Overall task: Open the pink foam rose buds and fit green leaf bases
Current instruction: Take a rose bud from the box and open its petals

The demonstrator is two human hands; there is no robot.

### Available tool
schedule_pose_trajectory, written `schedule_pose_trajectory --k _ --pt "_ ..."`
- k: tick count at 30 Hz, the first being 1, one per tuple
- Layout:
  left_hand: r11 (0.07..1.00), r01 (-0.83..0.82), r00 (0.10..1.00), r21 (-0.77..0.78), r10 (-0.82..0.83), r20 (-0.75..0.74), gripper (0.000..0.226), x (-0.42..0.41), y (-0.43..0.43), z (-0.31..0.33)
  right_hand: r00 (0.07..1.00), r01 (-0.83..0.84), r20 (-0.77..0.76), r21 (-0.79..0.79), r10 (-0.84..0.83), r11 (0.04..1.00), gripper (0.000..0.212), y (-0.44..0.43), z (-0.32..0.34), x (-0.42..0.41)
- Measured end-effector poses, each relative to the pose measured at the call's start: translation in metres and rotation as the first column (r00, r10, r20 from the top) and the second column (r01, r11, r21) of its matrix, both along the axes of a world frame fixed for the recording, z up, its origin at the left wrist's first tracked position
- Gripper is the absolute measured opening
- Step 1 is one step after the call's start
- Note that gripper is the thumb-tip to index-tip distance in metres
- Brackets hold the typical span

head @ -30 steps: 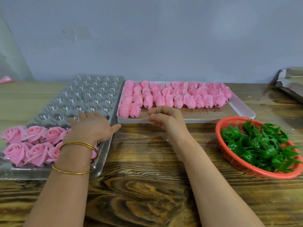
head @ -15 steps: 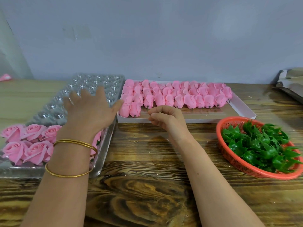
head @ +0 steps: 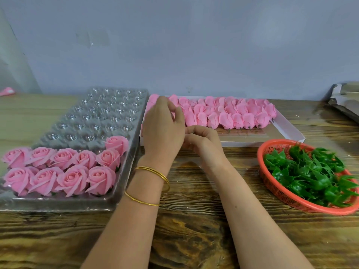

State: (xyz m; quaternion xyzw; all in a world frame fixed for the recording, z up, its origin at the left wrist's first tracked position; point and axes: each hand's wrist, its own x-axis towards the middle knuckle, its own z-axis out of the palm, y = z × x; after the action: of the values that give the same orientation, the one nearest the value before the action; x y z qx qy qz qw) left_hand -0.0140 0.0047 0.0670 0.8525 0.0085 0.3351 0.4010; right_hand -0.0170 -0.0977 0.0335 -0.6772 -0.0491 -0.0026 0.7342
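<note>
While finished roses (head: 64, 171) line the tray (head: 58, 202) at the desk's (head: 194, 230) left edge, the left hand (head: 163, 131) hovers over buds (head: 233, 115) in the box (head: 289, 131) toward the far edge, its grip unclear, the right hand (head: 202, 144) curled empty; lifting one bud looks next.

Rose buds (head: 229, 115) pink; box (head: 289, 131) white. Left of box: tray (head: 97, 117) clear, opened roses (head: 71, 179) pink. Right of box: basket (head: 272, 183) orange-red mesh, leaf bases (head: 310, 171) glossy green. Table (head: 194, 239) brown, dark-grained.
</note>
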Motion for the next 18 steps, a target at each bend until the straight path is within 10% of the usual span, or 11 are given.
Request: schedule_pose_trajectory --k 18 --pt "0.926 -0.093 0.995 -0.367 0.077 -0.056 0.055 0.014 0.002 -0.051 0.973 0.229 0.044 -0.087 -0.225 0.97 0.022 0.001 -0.008 0.009"
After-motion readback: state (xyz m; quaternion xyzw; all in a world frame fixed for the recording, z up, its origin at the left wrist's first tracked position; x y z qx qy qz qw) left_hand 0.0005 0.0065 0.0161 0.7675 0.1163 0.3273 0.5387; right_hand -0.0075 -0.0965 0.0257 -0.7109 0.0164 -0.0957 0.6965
